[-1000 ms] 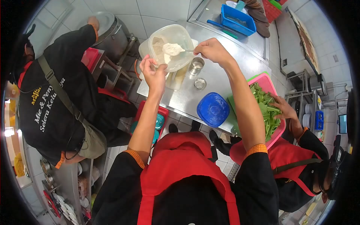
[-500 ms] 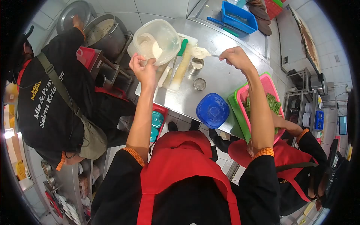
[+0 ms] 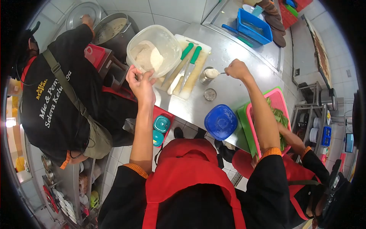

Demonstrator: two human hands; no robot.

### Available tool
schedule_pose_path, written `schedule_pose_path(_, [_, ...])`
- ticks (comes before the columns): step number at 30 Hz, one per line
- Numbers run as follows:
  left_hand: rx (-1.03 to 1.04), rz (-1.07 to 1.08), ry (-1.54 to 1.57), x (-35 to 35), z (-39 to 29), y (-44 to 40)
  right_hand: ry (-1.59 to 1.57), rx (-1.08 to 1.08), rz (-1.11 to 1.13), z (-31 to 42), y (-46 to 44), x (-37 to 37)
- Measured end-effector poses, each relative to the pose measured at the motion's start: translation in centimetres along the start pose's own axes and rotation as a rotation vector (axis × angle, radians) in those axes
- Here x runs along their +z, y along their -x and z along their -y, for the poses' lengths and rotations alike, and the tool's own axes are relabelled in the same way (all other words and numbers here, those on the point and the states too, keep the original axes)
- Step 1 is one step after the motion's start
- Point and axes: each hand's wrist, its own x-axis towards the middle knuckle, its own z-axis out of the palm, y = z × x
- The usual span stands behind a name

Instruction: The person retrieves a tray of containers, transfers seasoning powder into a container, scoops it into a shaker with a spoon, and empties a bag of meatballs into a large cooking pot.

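My left hand (image 3: 142,86) grips the near rim of a translucent tub (image 3: 169,49), which is tilted and holds white powder (image 3: 155,59). Pinched in my right hand (image 3: 237,70) is the handle of a spoon (image 3: 218,73) heaped with powder. The spoon's bowl is over the mouth of a small metal canister (image 3: 206,79). A round metal lid (image 3: 210,94) lies just in front of the canister. Nearer the table's front edge is a blue plastic lid (image 3: 220,122).
Green-handled knives (image 3: 195,55) lie on a white cutting board (image 3: 206,47). At right, a co-worker's hand is in a pink basket (image 3: 283,101) of leafy greens. Another co-worker at left holds a pot lid (image 3: 78,13) beside a large pot (image 3: 126,42). A blue tray (image 3: 244,32) stands behind.
My right hand has brought the loaded spoon away from the tub to the canister. My left hand has shifted the tub left. The co-worker at left has lifted the lid off the pot.
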Motion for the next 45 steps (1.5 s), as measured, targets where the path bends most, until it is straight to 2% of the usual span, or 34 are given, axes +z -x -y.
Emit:
schedule_pose_path(2, [-0.002, -0.015, 0.012, 0.6, -0.2, -0.3, 0.104, 0.017, 0.013, 1.3, -2.0, 0.1])
schedule_pose_path(5, [-0.024, -0.025, 0.011, 1.1, -0.5, -0.4, 0.252, -0.038, -0.086, 5.1, -0.9, 0.1])
schedule_pose_path(7, [-0.044, -0.045, 0.018, 1.2, -0.5, -0.2, 0.345, -0.112, 0.038, 6.3, -0.7, 0.1])
schedule_pose_path(9, [-0.039, -0.037, 0.028, 1.5, -0.4, -0.4, 0.341, -0.122, 0.064, 6.8, -0.2, -0.1])
schedule_pose_path(12, [-0.021, -0.012, 0.041, 1.9, 0.0, -0.7, 0.356, -0.314, -0.118, 4.9, -0.4, 1.5])
schedule_pose_path(16, [-0.001, 0.008, 0.041, 2.7, 0.2, -0.2, 0.357, -0.402, -0.239, 3.3, 1.1, 1.8])
schedule_pose_path(18, [0.003, 0.018, 0.037, 2.9, 0.4, -0.2, 0.316, -0.528, -0.438, 2.8, 1.9, 2.1])
schedule_pose_path(21, [-0.011, 0.055, 0.006, 3.2, 0.3, 0.4, 0.304, -0.632, -0.551, 1.8, 1.6, 3.6])
schedule_pose_path(25, [0.003, 0.042, 0.02, 3.8, 0.6, 0.4, 0.288, -0.583, -0.488, 1.9, 2.0, 1.8])
schedule_pose_path(27, [-0.007, 0.031, 0.01, 3.8, 0.6, 0.8, 0.195, -0.251, -0.342, 2.4, 2.4, -1.4])
schedule_pose_path(29, [0.017, 0.026, -0.013, 3.9, 0.9, 1.0, -0.026, -0.233, -0.434, 1.7, 3.9, -4.9])
schedule_pose_path(31, [0.027, 0.019, -0.002, 3.9, 1.2, 0.7, -0.229, -0.256, -0.374, 1.2, 5.0, -8.3])
schedule_pose_path(32, [0.026, 0.013, -0.042, 3.8, 1.5, 0.6, -0.235, -0.256, -0.374, 1.8, 5.5, -9.1])
schedule_pose_path(34, [0.049, 0.014, -0.054, 4.5, 2.0, 0.8, -0.432, -0.297, -0.192, 2.6, 6.1, -9.9])
schedule_pose_path(35, [0.045, 0.021, -0.056, 4.8, 2.9, 0.9, -0.429, -0.351, -0.214, 3.3, 5.8, -8.7])
schedule_pose_path(36, [0.128, 0.039, -0.131, 5.1, 4.2, 1.0, -0.423, -0.408, -0.238, 4.9, 5.4, -7.3])
schedule_pose_path(37, [0.169, 0.037, -0.16, 5.6, 4.8, 1.3, -0.313, -0.45, -0.285, 7.3, 5.7, -6.4])
schedule_pose_path(40, [0.202, 0.042, -0.156, 8.3, 5.6, 3.2, -0.073, -0.273, -0.329, 12.6, 4.1, -2.8])
schedule_pose_path(45, [0.134, 0.126, -0.018, 10.0, 5.6, 4.3, 0.055, -0.417, -0.388, 12.9, -0.4, 1.2])
